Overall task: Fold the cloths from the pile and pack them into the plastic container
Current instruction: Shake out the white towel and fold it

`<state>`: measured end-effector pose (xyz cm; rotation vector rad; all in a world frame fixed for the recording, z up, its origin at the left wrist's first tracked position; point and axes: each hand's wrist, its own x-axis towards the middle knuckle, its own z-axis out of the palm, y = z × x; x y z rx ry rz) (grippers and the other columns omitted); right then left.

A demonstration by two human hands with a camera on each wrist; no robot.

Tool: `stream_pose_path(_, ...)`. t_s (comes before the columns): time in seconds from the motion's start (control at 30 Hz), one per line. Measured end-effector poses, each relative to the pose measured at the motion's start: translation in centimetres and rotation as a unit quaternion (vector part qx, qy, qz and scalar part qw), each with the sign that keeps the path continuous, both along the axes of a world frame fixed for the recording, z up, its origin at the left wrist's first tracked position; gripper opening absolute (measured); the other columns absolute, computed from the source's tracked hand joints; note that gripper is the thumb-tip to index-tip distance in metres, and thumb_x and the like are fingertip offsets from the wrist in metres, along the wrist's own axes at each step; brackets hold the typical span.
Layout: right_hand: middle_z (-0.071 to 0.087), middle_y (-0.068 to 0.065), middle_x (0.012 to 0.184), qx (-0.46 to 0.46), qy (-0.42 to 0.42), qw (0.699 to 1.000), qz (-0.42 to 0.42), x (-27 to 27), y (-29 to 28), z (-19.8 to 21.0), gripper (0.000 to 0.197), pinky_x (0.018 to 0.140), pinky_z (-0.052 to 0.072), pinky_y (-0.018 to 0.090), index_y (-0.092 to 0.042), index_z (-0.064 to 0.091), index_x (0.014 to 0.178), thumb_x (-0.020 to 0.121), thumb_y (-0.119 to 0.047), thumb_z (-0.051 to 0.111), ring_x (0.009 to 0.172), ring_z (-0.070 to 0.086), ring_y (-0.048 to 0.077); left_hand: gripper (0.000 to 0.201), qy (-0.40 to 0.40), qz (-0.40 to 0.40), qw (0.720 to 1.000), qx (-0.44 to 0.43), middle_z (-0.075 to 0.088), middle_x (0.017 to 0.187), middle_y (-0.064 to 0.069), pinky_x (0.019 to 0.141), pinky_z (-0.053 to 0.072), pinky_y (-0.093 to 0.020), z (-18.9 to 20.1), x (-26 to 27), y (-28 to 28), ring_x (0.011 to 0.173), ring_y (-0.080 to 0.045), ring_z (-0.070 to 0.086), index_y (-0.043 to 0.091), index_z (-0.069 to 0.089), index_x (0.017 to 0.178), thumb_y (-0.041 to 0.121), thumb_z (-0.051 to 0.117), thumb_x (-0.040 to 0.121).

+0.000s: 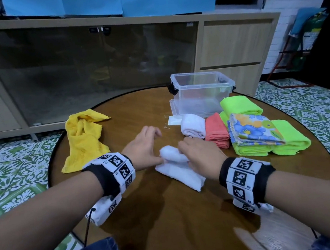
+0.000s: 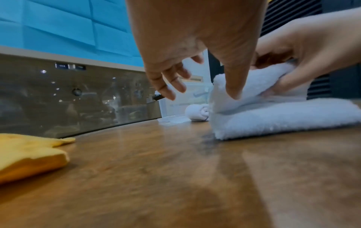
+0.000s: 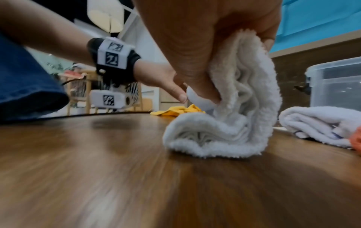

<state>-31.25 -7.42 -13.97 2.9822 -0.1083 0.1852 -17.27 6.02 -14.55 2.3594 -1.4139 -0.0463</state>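
A white cloth (image 1: 180,173) (image 2: 283,117) (image 3: 224,131) lies partly folded at the middle of the round wooden table (image 1: 169,216). My right hand (image 1: 201,155) (image 3: 195,38) grips its far end, which is lifted and curled back over the rest. My left hand (image 1: 143,146) (image 2: 195,38) touches the cloth's left edge with its thumb, its fingers spread loosely off the cloth. The clear plastic container (image 1: 198,101) (image 3: 336,83) stands open at the far right of the table, with no cloth inside. An unfolded yellow cloth (image 1: 82,137) (image 2: 29,154) lies crumpled at the left.
In front of the container lie a rolled white cloth (image 1: 193,126) (image 3: 316,121), a folded coral cloth (image 1: 216,131), two green cloths (image 1: 239,105) and a floral cloth (image 1: 252,130). A clear lid (image 1: 174,111) sits under the container. A cabinet (image 1: 232,42) stands behind the table.
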Motion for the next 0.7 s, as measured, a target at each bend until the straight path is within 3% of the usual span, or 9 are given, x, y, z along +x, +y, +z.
stream_pose_path(0.07,0.047,0.007,0.112,-0.006,0.029,0.999,0.023,-0.5,0.8,-0.6,0.024,0.048,0.016,0.026,-0.012,0.044,0.112,0.089,-0.005,0.049,0.1,0.047,0.026,0.068,-0.049,-0.048,0.997,0.025,0.032,0.121,0.008,0.089,0.039,-0.023,0.0,-0.3,0.5,0.104,-0.005,0.037,0.025,0.036,0.128,0.034,0.075,0.073)
stream_pose_path(0.13,0.047,0.005,0.116,0.035,0.048,0.998,0.023,-0.9,1.6,-0.9,0.024,0.059,0.028,0.026,-0.013,0.045,0.115,0.093,-0.02,0.05,0.104,0.047,0.023,0.05,-0.137,-0.108,0.982,0.076,0.038,0.126,0.005,0.093,0.036,-0.024,-0.4,-0.5,0.4,0.11,-0.011,0.041,0.026,0.044,0.124,0.033,0.068,0.08)
stream_pose_path(0.23,0.047,0.003,0.121,0.086,0.068,0.994,0.013,-1.3,2.2,-1.1,0.036,0.08,0.035,0.028,-0.015,0.046,0.123,0.093,-0.035,0.051,0.112,0.044,0.02,0.026,-0.236,-0.138,0.953,0.131,0.047,0.121,0.003,0.085,0.036,-0.027,-0.2,-0.9,0.2,0.108,-0.017,0.047,0.025,0.055,0.112,0.027,0.06,0.086)
stream_pose_path(0.33,0.045,0.004,0.123,0.016,0.066,0.998,0.02,-1.5,2.2,-1.1,0.04,0.088,0.036,0.033,-0.016,0.047,0.128,0.093,-0.034,0.05,0.113,0.041,0.023,0.026,-0.293,-0.153,0.934,0.134,0.057,0.106,0.0,0.073,0.041,-0.03,0.1,-0.9,-0.1,0.095,-0.021,0.056,0.021,0.061,0.101,0.015,0.068,0.077)
stream_pose_path(0.43,0.044,0.008,0.125,-0.033,0.101,0.994,0.022,-1.8,2.2,-1.2,0.037,0.083,0.038,0.034,-0.011,0.045,0.127,0.094,-0.028,0.047,0.112,0.041,0.026,0.034,-0.3,-0.159,0.92,0.197,0.044,0.127,0.002,0.089,0.033,-0.028,-0.9,-0.7,-0.2,0.114,-0.018,0.044,0.022,0.047,0.126,0.017,0.048,0.093)
stream_pose_path(0.6,0.047,0.014,0.115,-0.104,0.113,0.988,0.009,-1.6,2.2,-1.6,0.03,0.049,0.025,0.03,-0.002,0.048,0.119,0.091,-0.009,0.046,0.102,0.048,0.03,0.049,-0.275,-0.135,0.929,0.207,0.038,0.135,0.001,0.097,0.033,-0.03,-1.4,-1.0,0.3,0.121,-0.017,0.043,0.021,0.038,0.134,0.043,0.049,0.091)
stream_pose_path(0.63,0.05,0.015,0.108,-0.115,0.111,0.987,-0.002,-1.5,2.4,-1.8,0.029,0.048,0.025,0.03,0.0,0.052,0.113,0.085,-0.007,0.053,0.096,0.052,0.031,0.049,-0.291,-0.132,0.924,0.209,0.039,0.135,0.0,0.098,0.033,-0.031,-1.5,-1.1,0.2,0.121,-0.018,0.042,0.02,0.039,0.134,0.043,0.048,0.092)
stream_pose_path(0.7,0.057,0.012,0.079,-0.135,0.088,0.987,-0.025,-1.5,2.4,-2.0,0.028,0.043,0.029,0.028,-0.004,0.066,0.082,0.058,-0.011,0.076,0.066,0.057,0.027,0.048,-0.327,-0.137,0.912,0.207,0.037,0.137,-0.003,0.101,0.032,-0.032,-1.7,-1.6,0.1,0.126,-0.02,0.039,0.017,0.039,0.133,0.041,0.046,0.093)
